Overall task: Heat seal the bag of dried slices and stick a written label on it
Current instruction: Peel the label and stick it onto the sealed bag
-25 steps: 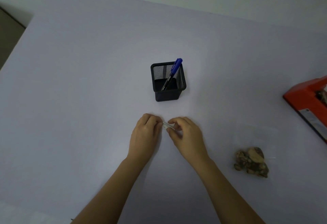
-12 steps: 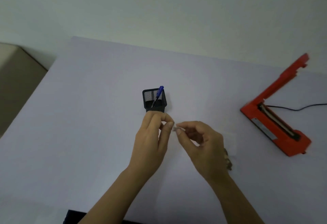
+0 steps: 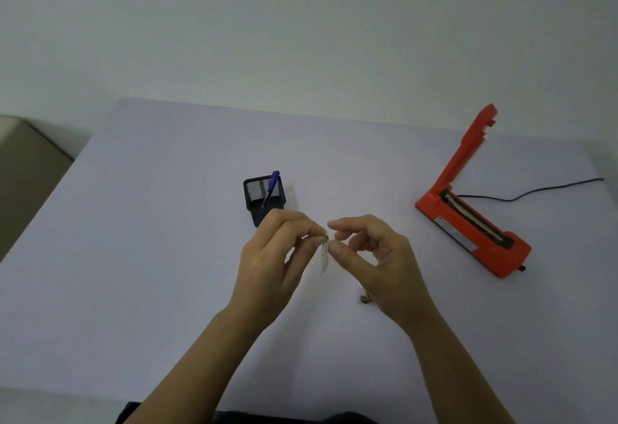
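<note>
My left hand (image 3: 274,263) and my right hand (image 3: 378,259) are raised above the table, fingertips almost touching. Between them hangs a small white label (image 3: 324,258), seen edge-on. The left thumb and forefinger pinch its top; the right thumb presses against its side. The bag of dried slices (image 3: 365,298) lies on the table behind my right hand, and only a brown corner of it shows. The red heat sealer (image 3: 468,223) stands at the right with its arm lifted. A blue pen (image 3: 271,186) stands in a black mesh holder (image 3: 261,194) just beyond my left hand.
The table (image 3: 150,239) is pale lilac, with its far edge against a plain wall. A black cord (image 3: 535,189) runs from the sealer toward the right edge. A beige surface (image 3: 26,169) sits lower at the far left.
The camera tilted up, bringing the whole sealer and wall into view. Both hands rose from the table with the label, which now hangs vertically instead of lying flat between the fingers.
</note>
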`<action>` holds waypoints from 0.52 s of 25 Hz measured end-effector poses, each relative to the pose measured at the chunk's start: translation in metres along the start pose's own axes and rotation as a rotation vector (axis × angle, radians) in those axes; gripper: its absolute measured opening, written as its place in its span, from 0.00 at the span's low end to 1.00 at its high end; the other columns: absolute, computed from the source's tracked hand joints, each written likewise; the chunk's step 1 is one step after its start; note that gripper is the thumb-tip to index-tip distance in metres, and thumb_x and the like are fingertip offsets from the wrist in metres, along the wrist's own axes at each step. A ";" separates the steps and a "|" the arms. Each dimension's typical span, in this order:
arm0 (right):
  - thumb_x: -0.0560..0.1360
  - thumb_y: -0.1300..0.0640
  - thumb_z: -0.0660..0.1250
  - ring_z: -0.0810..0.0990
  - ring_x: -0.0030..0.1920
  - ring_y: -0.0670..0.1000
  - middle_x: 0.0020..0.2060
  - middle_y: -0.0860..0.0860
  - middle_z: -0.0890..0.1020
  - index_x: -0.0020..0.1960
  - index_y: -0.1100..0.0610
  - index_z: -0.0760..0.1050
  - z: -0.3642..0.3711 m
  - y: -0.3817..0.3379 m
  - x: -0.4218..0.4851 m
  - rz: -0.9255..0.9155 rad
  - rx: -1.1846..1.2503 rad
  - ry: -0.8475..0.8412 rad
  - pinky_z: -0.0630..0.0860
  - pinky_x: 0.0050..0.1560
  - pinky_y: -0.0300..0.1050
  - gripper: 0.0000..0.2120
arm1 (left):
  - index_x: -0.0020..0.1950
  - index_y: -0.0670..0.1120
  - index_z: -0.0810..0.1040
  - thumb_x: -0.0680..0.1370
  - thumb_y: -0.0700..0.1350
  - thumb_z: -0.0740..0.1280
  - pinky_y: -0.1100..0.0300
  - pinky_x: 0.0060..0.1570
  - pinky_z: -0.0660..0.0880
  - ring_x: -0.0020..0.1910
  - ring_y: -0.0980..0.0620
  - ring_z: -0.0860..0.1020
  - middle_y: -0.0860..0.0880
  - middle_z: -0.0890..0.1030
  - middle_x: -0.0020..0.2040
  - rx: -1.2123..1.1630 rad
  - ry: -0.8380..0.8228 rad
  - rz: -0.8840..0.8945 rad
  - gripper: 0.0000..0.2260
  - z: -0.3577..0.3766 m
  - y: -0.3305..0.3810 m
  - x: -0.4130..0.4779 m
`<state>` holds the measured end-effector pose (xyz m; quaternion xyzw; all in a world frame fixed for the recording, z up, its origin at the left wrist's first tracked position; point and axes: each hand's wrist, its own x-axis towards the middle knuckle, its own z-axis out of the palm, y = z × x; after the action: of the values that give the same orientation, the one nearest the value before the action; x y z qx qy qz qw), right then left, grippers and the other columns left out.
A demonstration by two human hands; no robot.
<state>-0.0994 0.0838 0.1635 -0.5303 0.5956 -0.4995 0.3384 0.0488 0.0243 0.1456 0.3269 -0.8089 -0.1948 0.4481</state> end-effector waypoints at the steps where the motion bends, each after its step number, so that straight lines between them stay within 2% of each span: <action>1: 0.68 0.44 0.66 0.78 0.40 0.42 0.42 0.40 0.80 0.49 0.42 0.76 -0.001 0.000 -0.001 -0.020 -0.010 -0.009 0.74 0.45 0.29 0.11 | 0.50 0.49 0.74 0.80 0.49 0.59 0.76 0.46 0.69 0.45 0.60 0.72 0.54 0.73 0.47 0.002 -0.010 0.002 0.06 0.001 0.001 -0.002; 6: 0.68 0.44 0.68 0.79 0.41 0.43 0.42 0.40 0.80 0.44 0.43 0.76 -0.001 0.005 0.001 -0.036 -0.037 -0.038 0.75 0.46 0.32 0.06 | 0.50 0.50 0.73 0.80 0.51 0.58 0.77 0.46 0.68 0.45 0.60 0.72 0.54 0.72 0.48 0.033 -0.039 -0.010 0.07 0.001 0.000 -0.009; 10: 0.69 0.51 0.71 0.80 0.41 0.44 0.38 0.40 0.81 0.42 0.45 0.77 0.008 0.014 0.007 0.000 0.020 -0.037 0.77 0.47 0.36 0.04 | 0.48 0.46 0.76 0.79 0.50 0.59 0.78 0.46 0.68 0.45 0.64 0.70 0.52 0.76 0.45 0.057 0.004 -0.082 0.09 -0.002 -0.007 -0.013; 12: 0.69 0.51 0.72 0.81 0.42 0.44 0.37 0.38 0.82 0.41 0.45 0.78 0.014 0.018 0.013 0.042 0.060 -0.032 0.78 0.48 0.38 0.03 | 0.45 0.43 0.79 0.78 0.47 0.63 0.78 0.44 0.69 0.43 0.65 0.70 0.53 0.76 0.44 0.054 0.031 -0.171 0.10 -0.010 -0.014 -0.014; 13: 0.69 0.53 0.71 0.81 0.41 0.45 0.37 0.38 0.83 0.40 0.45 0.78 0.018 0.022 0.017 0.059 0.076 -0.019 0.78 0.48 0.38 0.03 | 0.44 0.44 0.79 0.77 0.45 0.65 0.77 0.42 0.69 0.41 0.66 0.71 0.55 0.76 0.43 0.049 0.043 -0.243 0.06 -0.016 -0.020 -0.014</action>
<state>-0.0930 0.0619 0.1397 -0.5039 0.5883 -0.5066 0.3786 0.0752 0.0196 0.1331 0.4373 -0.7583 -0.2208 0.4302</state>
